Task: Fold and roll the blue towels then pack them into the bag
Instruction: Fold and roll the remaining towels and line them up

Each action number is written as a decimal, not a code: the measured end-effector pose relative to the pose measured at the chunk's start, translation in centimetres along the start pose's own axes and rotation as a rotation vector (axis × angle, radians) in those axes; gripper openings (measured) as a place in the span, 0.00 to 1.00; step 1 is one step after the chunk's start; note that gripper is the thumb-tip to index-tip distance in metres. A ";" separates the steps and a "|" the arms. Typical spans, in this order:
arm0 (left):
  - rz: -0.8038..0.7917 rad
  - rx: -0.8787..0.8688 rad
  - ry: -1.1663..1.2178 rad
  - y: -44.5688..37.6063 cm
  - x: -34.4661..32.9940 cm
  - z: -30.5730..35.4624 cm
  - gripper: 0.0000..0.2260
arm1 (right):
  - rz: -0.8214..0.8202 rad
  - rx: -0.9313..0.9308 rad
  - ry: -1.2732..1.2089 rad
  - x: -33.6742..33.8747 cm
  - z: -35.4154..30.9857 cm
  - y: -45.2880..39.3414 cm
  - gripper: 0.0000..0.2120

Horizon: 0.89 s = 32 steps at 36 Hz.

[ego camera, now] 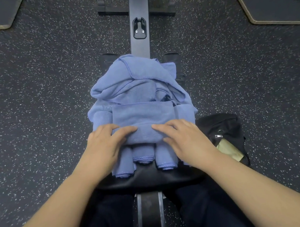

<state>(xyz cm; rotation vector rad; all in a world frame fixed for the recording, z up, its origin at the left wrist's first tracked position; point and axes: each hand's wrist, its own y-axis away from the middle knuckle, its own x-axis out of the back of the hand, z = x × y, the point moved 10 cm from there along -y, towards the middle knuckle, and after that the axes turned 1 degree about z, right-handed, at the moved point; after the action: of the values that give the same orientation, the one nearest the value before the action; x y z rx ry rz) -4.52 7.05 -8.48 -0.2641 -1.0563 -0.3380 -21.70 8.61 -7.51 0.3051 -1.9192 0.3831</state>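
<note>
Towel being rolled (142,123): long axis runs L–R across the black padded tabletop (148,177), rolled edge nearest the person, flat part extending away. Left hand (106,145) and right hand (186,137) both rest on the roll, fingers curled over its top, gripping it. Beneath it, 3 rolled towels (144,156) lie side by side, long axes pointing toward/away from the person, ends facing the person. Loose blue towels (135,81) heaped at far end of tabletop. Black bag (220,125) on the floor, just beside tabletop on the person's right, zip open. Floor (42,87): dark speckled rubber. Black rail (138,23) runs away centrally.
</note>
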 end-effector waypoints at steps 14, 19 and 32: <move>-0.093 0.037 0.112 0.7 -0.6 -0.2 0.16 | 0.013 -0.024 -0.090 0.9 -0.2 0.3 0.15; 0.044 -0.040 0.077 0.3 0.9 1.1 0.11 | 0.019 -0.076 -0.058 0.4 0.2 -0.1 0.18; 0.011 -0.011 -0.001 0.5 0.2 1.2 0.17 | 0.250 -0.081 0.131 2.2 -0.5 -0.4 0.16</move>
<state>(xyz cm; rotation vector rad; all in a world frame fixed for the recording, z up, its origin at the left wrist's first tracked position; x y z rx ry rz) -5.22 7.92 -7.81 -0.2804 -1.0538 -0.3337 -21.92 8.40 -5.19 -0.0145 -1.8428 0.4765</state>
